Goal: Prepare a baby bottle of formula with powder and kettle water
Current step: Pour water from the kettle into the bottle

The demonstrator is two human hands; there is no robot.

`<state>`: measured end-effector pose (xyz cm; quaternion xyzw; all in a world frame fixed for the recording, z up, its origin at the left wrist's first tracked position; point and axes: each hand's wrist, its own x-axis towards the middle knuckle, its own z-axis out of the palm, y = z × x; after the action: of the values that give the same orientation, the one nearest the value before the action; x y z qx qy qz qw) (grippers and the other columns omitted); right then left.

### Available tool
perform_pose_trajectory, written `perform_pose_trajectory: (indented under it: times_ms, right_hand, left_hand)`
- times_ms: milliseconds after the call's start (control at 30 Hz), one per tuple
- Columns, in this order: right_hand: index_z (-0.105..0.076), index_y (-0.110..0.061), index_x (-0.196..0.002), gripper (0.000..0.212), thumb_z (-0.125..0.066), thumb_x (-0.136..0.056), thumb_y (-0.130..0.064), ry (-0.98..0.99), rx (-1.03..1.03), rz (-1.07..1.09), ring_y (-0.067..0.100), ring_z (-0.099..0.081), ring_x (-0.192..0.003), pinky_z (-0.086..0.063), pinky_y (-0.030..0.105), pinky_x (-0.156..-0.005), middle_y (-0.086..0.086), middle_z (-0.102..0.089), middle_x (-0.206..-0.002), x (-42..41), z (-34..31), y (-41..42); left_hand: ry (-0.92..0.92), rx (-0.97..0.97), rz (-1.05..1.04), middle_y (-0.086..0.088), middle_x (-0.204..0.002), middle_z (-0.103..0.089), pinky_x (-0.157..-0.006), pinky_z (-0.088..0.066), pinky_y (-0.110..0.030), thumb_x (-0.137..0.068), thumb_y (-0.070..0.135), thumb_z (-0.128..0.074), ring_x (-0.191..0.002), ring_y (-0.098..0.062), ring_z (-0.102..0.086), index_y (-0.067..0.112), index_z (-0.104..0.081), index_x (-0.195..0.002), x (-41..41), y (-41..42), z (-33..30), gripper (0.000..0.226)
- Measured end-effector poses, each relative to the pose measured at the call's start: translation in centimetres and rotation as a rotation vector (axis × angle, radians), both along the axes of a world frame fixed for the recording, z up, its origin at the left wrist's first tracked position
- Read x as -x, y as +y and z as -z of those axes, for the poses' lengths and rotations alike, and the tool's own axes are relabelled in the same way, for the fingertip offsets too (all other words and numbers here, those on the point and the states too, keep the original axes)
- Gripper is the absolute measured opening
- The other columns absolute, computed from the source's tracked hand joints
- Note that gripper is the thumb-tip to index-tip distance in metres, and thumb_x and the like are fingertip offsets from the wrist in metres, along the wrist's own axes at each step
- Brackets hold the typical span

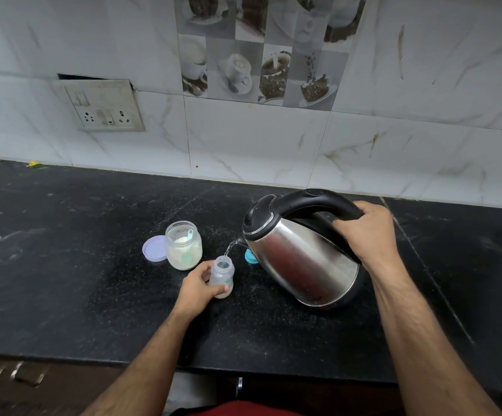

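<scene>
A small clear baby bottle (222, 273) stands upright and uncapped on the black counter, with my left hand (197, 288) wrapped around its left side. My right hand (363, 232) grips the black handle of a steel kettle (300, 259), which is tilted left above the counter. A thin stream of water (231, 246) runs from its spout into the bottle's mouth. Just left of the bottle stands an open clear jar of white powder (183, 246) with a pale scoop inside. The bottle's teal cap (250, 256) lies half hidden behind the kettle.
The jar's lilac lid (154, 249) lies flat beside the jar. The black counter (63, 265) runs wide left and right, with a tiled wall and a socket panel (102, 106) behind. Its front edge and drawer handles (21, 375) are below.
</scene>
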<state>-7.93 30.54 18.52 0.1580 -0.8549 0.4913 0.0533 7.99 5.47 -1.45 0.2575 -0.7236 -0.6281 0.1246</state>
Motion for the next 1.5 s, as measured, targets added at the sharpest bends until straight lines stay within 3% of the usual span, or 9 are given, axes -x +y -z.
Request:
perform_pose_trajectory:
  times_ms: [267, 533, 700, 867, 1033, 1200, 1333, 1433, 1500]
  right_hand:
    - [-0.066, -0.021, -0.065, 0.014, -0.072, -0.065, -0.009, 0.005, -0.014, 0.009, 0.016, -0.053, -0.055, -0.041, 0.028, -0.058, -0.001, -0.059, -0.056, 0.1, 0.3, -0.3]
    - [-0.067, -0.015, -0.067, 0.014, -0.065, -0.056, -0.023, 0.01, -0.038, 0.002, 0.022, -0.057, -0.06, -0.047, 0.036, -0.06, 0.012, -0.066, -0.064, 0.2, 1.0, -0.6]
    - [-0.067, -0.016, -0.065, 0.008, -0.068, -0.058, -0.021, -0.009, -0.053, 0.004, 0.021, -0.055, -0.059, -0.048, 0.039, -0.06, 0.006, -0.062, -0.059, 0.1, 1.7, -0.9]
    - [-0.069, -0.015, -0.068, 0.006, -0.071, -0.063, -0.014, -0.033, -0.093, 0.022, 0.033, -0.064, -0.067, -0.053, 0.041, -0.063, 0.009, -0.066, -0.062, 0.0, 2.2, -1.3]
    - [-0.067, -0.018, -0.063, 0.005, -0.07, -0.06, -0.018, -0.078, -0.076, 0.012, 0.021, -0.057, -0.058, -0.051, 0.039, -0.061, -0.002, -0.059, -0.053, 0.0, 2.9, -1.7]
    - [-0.067, -0.016, -0.064, 0.017, -0.062, -0.051, -0.025, -0.104, -0.02, -0.011, 0.019, -0.053, -0.055, -0.045, 0.035, -0.058, -0.002, -0.057, -0.053, 0.4, 3.0, -1.8]
    - [-0.061, -0.019, -0.056, 0.006, -0.066, -0.057, -0.016, -0.128, 0.051, -0.024, 0.014, -0.045, -0.049, -0.036, 0.028, -0.053, -0.012, -0.048, -0.042, 0.6, 2.4, -2.1]
    - [-0.056, -0.019, -0.054, 0.029, -0.064, -0.067, 0.005, -0.142, 0.16, -0.036, 0.007, -0.038, -0.042, -0.03, 0.023, -0.049, -0.013, -0.042, -0.039, 0.9, 2.1, -2.2]
    - [-0.055, -0.018, -0.053, 0.031, -0.062, -0.068, 0.008, -0.15, 0.252, -0.035, 0.011, -0.038, -0.046, -0.028, 0.024, -0.049, -0.01, -0.041, -0.044, 1.2, 1.8, -2.4]
  left_hand:
    - [0.008, 0.002, 0.002, 0.007, -0.114, -0.071, -0.102, -0.047, -0.029, -0.068, -0.003, -0.084, -0.109, -0.008, -0.065, 0.023, -0.063, -0.114, 0.1, 0.0, 0.1, 0.057]
    - [0.023, 0.003, -0.005, 0.006, -0.112, -0.073, -0.099, -0.048, -0.028, -0.067, -0.002, -0.085, -0.108, -0.009, -0.066, 0.026, -0.064, -0.11, 0.3, -0.3, 0.2, 0.056]
    - [0.029, -0.005, -0.009, 0.008, -0.11, -0.072, -0.098, -0.047, -0.026, -0.067, -0.004, -0.083, -0.107, -0.008, -0.066, 0.028, -0.064, -0.107, 0.4, -0.3, 0.0, 0.055]
    - [0.034, -0.009, -0.01, 0.008, -0.109, -0.073, -0.098, -0.048, -0.027, -0.068, -0.005, -0.083, -0.106, -0.007, -0.067, 0.028, -0.065, -0.106, 0.5, -0.3, -0.1, 0.054]
    - [0.036, -0.019, -0.003, 0.007, -0.109, -0.073, -0.099, -0.049, -0.029, -0.065, -0.002, -0.085, -0.107, -0.009, -0.067, 0.027, -0.065, -0.108, 0.7, -0.5, -0.1, 0.055]
    - [0.047, -0.031, -0.007, 0.008, -0.109, -0.074, -0.098, -0.05, -0.028, -0.054, 0.013, -0.084, -0.106, -0.008, -0.068, 0.026, -0.065, -0.107, 1.1, -0.5, -0.6, 0.057]
    - [0.045, -0.026, 0.002, 0.004, -0.111, -0.074, -0.1, -0.049, -0.031, -0.053, 0.016, -0.085, -0.109, -0.011, -0.067, 0.023, -0.065, -0.111, 1.4, -0.6, -0.6, 0.061]
    - [0.051, -0.019, 0.001, 0.003, -0.112, -0.074, -0.099, -0.049, -0.03, -0.055, 0.015, -0.085, -0.109, -0.012, -0.067, 0.021, -0.065, -0.112, 1.8, -0.7, -0.8, 0.061]
    - [0.055, -0.027, 0.0, 0.003, -0.112, -0.074, -0.1, -0.05, -0.03, -0.056, 0.014, -0.084, -0.109, -0.011, -0.067, 0.02, -0.064, -0.113, 2.0, -0.7, -0.9, 0.061]
